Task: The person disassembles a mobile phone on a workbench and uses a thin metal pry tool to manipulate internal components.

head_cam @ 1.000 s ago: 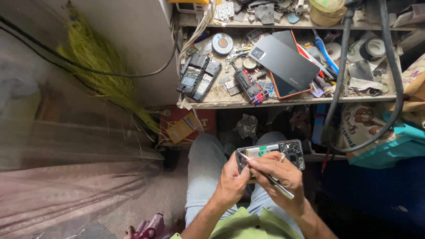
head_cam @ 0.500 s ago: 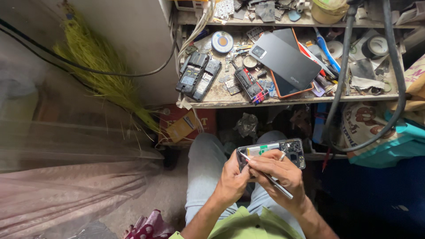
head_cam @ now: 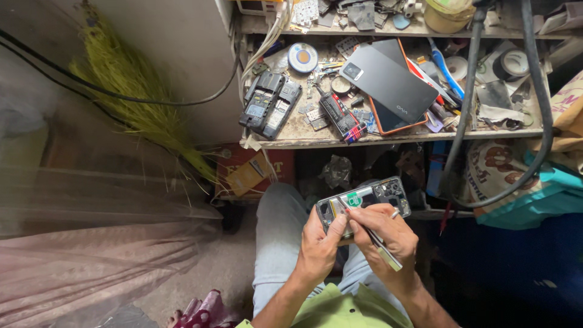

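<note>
Two shelves (head_cam: 388,138) of a workbench sit in front of the person, both crammed w/ repair bits: on the lower one a pair of dark stripped handsets (head_cam: 271,104) lie side by side at the left end, a round blue-and-white reel (head_cam: 302,58) behind them, a small black-and-red tester (head_cam: 339,115) near the front edge, and a big dark phone back cover (head_cam: 388,82) lying tilted over an orange-rimmed slab (head_cam: 395,121); rolls of tape (head_cam: 515,62) at the right, misc. scraps on the upper shelf. A thick black hose (head_cam: 467,103) hangs down across the shelf's right side, and a yellow-green broom (head_cam: 130,100) leans on the wall to the left. Vs. the frame half a sec ago, hardly anything differs: the opened phone (head_cam: 364,200) is in the same spot over the lap, hands in the same grip, tool tip at about the same point. Left hand (head_cam: 319,243) is closed round the phone's left end from below, thumb lying on the exposed inside. Right hand (head_cam: 388,234) has its fingers pinched together on a thin metal tool, prob. tweezers (head_cam: 373,237), held like a pen, tip touching the phone's insides near a green sticker; the tool's back end sticks out past the wrist. Phone is open side up, slightly tilted, just below the shelf's front edge, above the grey trouser knee (head_cam: 279,225).
</note>
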